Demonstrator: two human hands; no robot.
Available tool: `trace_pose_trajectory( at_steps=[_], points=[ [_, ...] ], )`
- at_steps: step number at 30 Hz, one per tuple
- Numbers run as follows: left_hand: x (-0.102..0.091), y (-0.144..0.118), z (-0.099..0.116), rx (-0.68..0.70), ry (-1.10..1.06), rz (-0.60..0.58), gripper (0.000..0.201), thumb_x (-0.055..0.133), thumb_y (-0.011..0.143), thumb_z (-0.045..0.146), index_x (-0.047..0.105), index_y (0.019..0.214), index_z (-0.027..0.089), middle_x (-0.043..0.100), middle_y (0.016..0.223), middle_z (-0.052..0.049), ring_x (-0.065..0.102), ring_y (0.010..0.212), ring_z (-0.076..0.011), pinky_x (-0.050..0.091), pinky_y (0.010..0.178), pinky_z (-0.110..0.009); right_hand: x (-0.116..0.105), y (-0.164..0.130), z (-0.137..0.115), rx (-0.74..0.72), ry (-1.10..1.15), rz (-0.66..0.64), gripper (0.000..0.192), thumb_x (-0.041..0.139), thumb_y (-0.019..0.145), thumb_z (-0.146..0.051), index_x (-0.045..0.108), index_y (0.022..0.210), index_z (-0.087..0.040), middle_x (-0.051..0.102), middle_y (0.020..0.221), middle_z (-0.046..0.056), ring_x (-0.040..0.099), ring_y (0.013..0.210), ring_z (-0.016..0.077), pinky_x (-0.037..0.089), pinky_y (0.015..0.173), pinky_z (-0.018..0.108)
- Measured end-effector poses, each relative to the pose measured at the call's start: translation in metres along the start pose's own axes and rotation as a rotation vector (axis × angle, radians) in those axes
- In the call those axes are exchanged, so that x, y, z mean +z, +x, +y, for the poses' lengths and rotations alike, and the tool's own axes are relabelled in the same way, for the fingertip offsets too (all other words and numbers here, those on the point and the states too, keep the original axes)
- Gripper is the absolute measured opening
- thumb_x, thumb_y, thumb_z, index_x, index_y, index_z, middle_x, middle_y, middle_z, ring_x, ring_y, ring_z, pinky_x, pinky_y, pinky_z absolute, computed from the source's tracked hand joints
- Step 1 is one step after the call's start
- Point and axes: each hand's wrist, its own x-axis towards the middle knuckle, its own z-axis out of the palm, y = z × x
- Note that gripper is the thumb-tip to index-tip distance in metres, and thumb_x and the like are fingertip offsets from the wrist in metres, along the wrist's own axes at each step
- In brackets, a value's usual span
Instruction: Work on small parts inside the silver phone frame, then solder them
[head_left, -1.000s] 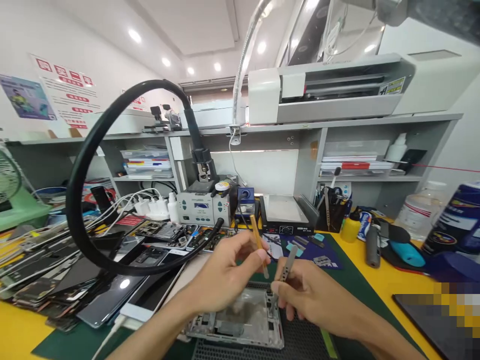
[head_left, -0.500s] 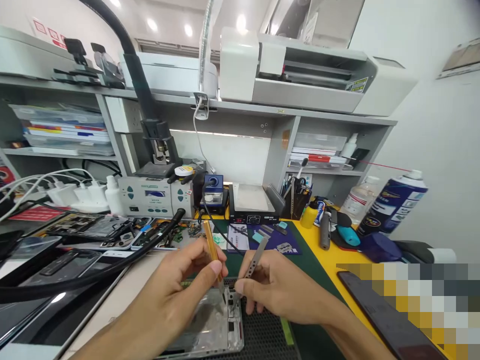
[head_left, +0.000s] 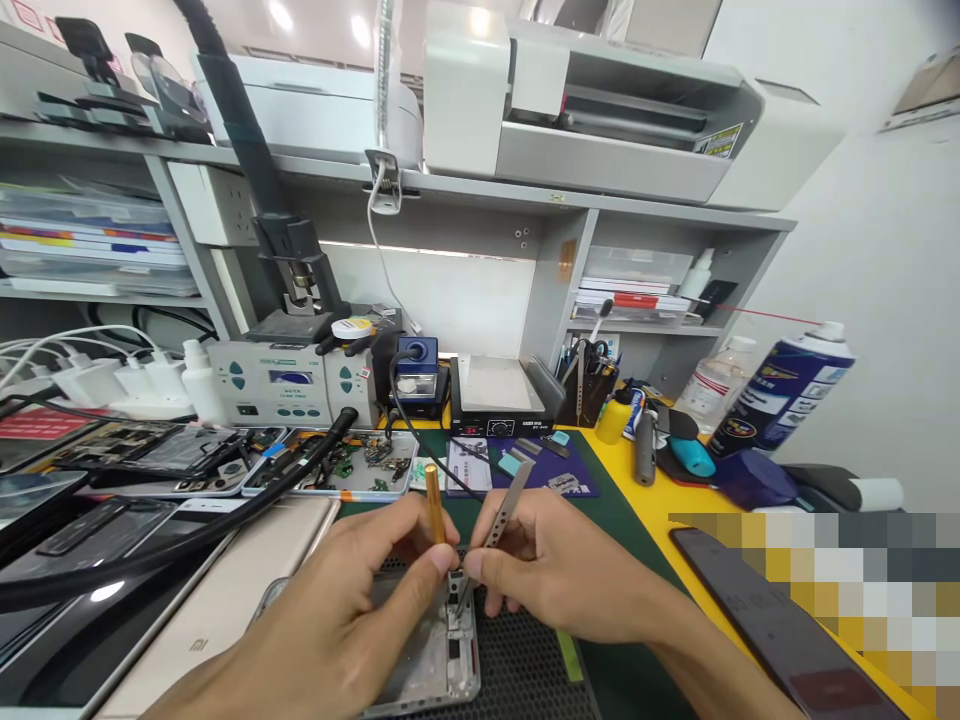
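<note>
Device frame (head_left: 466, 668), silver and shallow, lies on a black perforated mat (head_left: 517, 680) at the bottom of the view, partly covered by the left hand (head_left: 371, 600). That hand pinches a golden stick (head_left: 433, 500) between thumb and fingers, one end standing up above them (the lower end is hidden behind the thumb). Just beside it, the right hand (head_left: 551, 570) pinches grey tweezers (head_left: 511, 495) with a row of holes; they slant down, tips at the frame's right-hand end, though I cannot tell whether they touch it. Beneath the perforated mat spreads a green mat (head_left: 615, 620), and beyond its right edge shows the yellow table (head_left: 637, 500). To the left of the hands lies a gold panel (head_left: 217, 595), with a black hose (head_left: 247, 515) passing near its far end. Farther back are a tray (head_left: 390, 494) of small circuit parts and a purple sheet (head_left: 536, 484) with small pieces on it. Behind these stand a grey control unit (head_left: 300, 385) and a flat-topped black device (head_left: 499, 400). Farthest off, a white machine (head_left: 615, 150) sits on the grey shelf (head_left: 480, 190).
</note>
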Motion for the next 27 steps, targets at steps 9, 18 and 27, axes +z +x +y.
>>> trace_pose_trajectory(
  at_steps=[9, 18, 27],
  points=[
    [0.005, 0.001, 0.004, -0.038, 0.015, -0.018, 0.041, 0.052, 0.136, 0.052, 0.081, 0.115, 0.033, 0.09, 0.107, 0.003, 0.083, 0.095, -0.0171, 0.063, 0.086, -0.024, 0.0, -0.001, -0.003, 0.026, 0.001, 0.007, 0.024, 0.092, 0.109, -0.016, 0.074, 0.097, -0.025, 0.081, 0.079, -0.002, 0.077, 0.078, 0.0211, 0.054, 0.071, 0.028],
    [0.006, 0.005, -0.003, 0.042, 0.015, 0.018, 0.038, 0.057, 0.134, 0.045, 0.082, 0.109, 0.03, 0.086, 0.096, 0.003, 0.081, 0.088, -0.0161, 0.061, 0.081, -0.024, -0.001, 0.001, -0.001, -0.008, -0.012, -0.005, 0.023, 0.088, 0.112, -0.016, 0.075, 0.094, -0.024, 0.08, 0.079, -0.002, 0.075, 0.077, 0.0211, 0.053, 0.071, 0.03],
    [0.012, -0.003, 0.021, -0.056, 0.058, 0.157, 0.034, 0.054, 0.126, 0.041, 0.073, 0.099, 0.031, 0.076, 0.096, 0.007, 0.069, 0.088, -0.0165, 0.051, 0.084, -0.031, 0.001, 0.0, -0.002, 0.012, 0.009, -0.004, 0.025, 0.091, 0.108, -0.011, 0.074, 0.094, -0.024, 0.077, 0.076, -0.004, 0.073, 0.076, 0.0199, 0.053, 0.071, 0.029]
  ],
)
